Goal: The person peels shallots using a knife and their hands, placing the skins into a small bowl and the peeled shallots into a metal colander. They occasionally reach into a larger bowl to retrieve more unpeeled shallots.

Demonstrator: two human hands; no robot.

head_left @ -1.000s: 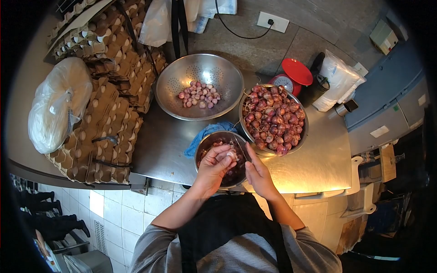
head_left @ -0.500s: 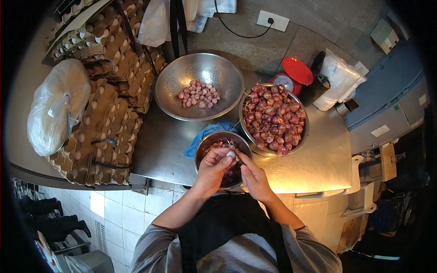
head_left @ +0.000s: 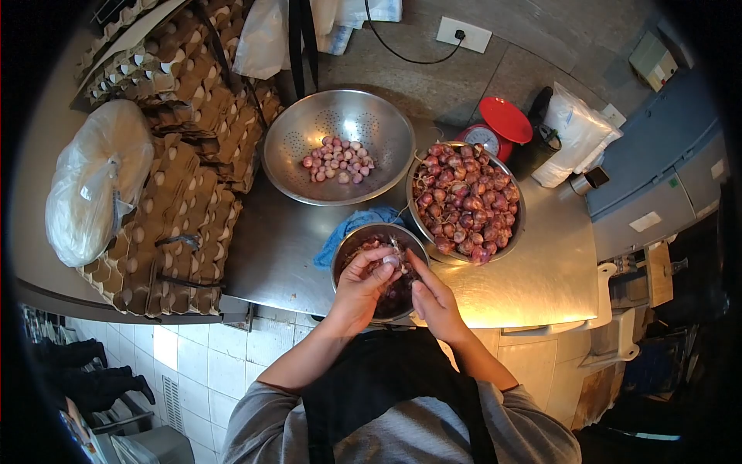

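Observation:
My left hand is closed on a pale, partly peeled onion above a small metal bowl holding dark red skins. My right hand is beside it with curled fingers; a thin blade-like thing shows near its fingertips, too small to tell clearly. Behind the small bowl stands a metal colander with several peeled pinkish onions. To its right, a metal bowl is heaped with unpeeled red onions. A blue cloth lies behind the small bowl.
Stacked egg trays and a filled plastic bag stand at the left. Behind the onion bowl are a red scale, a white bag and a metal cup. The steel table ends near my apron.
My right hand's fingertips have shifted slightly away from the onion. My left hand still holds it, nearly in place. The bowls and colander have not moved.

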